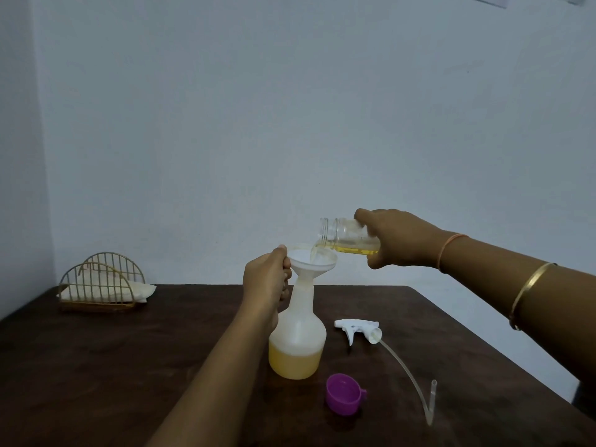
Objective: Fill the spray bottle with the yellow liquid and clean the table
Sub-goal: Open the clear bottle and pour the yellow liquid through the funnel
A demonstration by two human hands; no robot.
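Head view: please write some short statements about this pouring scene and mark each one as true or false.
1. The right hand tilts a clear jar, and yellow liquid runs into the white funnel. True.
2. The spray bottle is full up to its neck. False: the liquid fills only its lower part.
3. The trigger head is screwed onto the bottle. False: it lies on the table, to the right of the bottle.
4. The left hand grips the funnel at its rim. True.
5. The purple cap lies on the table, near the bottle. True.
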